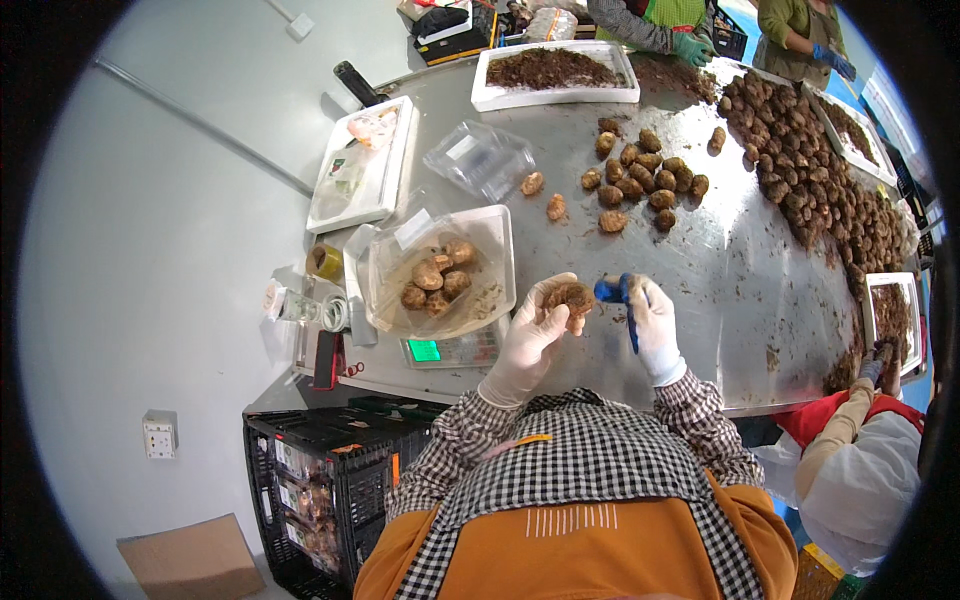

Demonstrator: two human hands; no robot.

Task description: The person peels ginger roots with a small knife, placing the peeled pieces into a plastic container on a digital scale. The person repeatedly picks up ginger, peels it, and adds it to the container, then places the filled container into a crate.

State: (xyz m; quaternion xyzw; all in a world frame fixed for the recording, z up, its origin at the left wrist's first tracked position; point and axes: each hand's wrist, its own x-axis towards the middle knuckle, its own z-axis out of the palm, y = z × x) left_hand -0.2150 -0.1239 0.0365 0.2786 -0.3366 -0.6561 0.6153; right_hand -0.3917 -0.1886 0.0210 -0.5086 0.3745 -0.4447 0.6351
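My left hand (529, 330), in a whitish glove, holds a brown taro corm (568, 297) over the steel table. Gripped in my gloved right hand (654, 322) is a blue hand tool (613, 290), its head just right of the corm; a narrow gap seems to part them. My fingers hide some of the tool, so its exact kind is unclear. Left of my hands, a white tray (507, 259) on a digital scale (450, 351) bears a clear plastic container (390, 289) with several taro corms (428, 274). Beyond my hands lies a loose group of corms (630, 178).
A large heap of corms (810, 157) covers the table's right side. Foam trays (480, 94) with brown scraps stand along its edges. Empty clear containers (480, 161) lie at left, near tape (325, 262) and a phone (327, 360). Co-workers stand at the far side and right.
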